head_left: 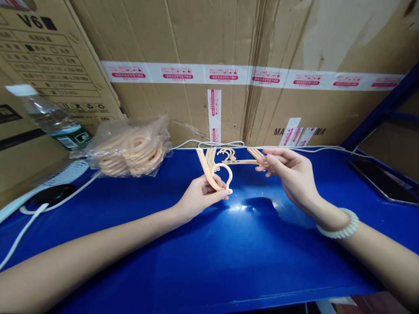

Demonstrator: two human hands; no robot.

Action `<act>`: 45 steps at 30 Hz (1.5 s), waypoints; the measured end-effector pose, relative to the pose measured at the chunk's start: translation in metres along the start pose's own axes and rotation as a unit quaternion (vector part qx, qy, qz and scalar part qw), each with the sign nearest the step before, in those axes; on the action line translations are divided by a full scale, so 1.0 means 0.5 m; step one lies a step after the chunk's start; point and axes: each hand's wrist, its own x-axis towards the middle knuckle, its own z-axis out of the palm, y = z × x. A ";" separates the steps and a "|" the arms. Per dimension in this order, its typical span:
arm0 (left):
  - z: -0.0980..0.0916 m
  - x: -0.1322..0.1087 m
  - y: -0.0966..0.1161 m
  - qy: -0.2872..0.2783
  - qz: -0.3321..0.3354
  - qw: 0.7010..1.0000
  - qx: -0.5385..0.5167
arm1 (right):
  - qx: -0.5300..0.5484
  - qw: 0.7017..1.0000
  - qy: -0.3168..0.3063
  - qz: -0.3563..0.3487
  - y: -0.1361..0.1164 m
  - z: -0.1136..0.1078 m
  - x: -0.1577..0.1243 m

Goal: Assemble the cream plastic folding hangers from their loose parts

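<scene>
My left hand (pixel 196 196) is closed on a peach plastic hanger piece, a curved arm (pixel 206 170) with a round hook (pixel 230 174) at its lower end. Another slim peach hanger arm (pixel 244 162) is pinched in my right hand (pixel 291 172) and points left, apart from the first piece. Behind my hands, several loose hanger arms (pixel 211 156) lie on the blue table (pixel 209 261), beside a few small hooks (pixel 229 153). More arms (pixel 254 152) lie partly hidden behind my right fingers.
At the left stands a clear bag (pixel 131 148) of peach hanger parts, with a leaning water bottle (pixel 52 120) behind it. A black round device (pixel 50 196) with a white cable is nearer. A phone (pixel 386 181) lies at the right. Cardboard (pixel 183 35) walls the back.
</scene>
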 end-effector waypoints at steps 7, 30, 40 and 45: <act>0.001 0.001 0.004 -0.008 0.019 1.000 0.018 | 0.090 0.986 -0.016 0.141 0.028 0.008 -0.024; -0.001 -0.002 0.012 -0.089 0.039 0.994 0.053 | 0.052 0.968 -0.199 0.145 0.047 0.059 -0.075; -0.001 -0.007 0.003 -0.086 0.021 0.996 0.015 | 0.049 0.970 -0.198 0.130 0.045 0.061 -0.083; 0.002 -0.010 0.005 -0.048 0.001 0.999 0.011 | 0.030 0.970 -0.190 0.150 0.045 0.061 -0.085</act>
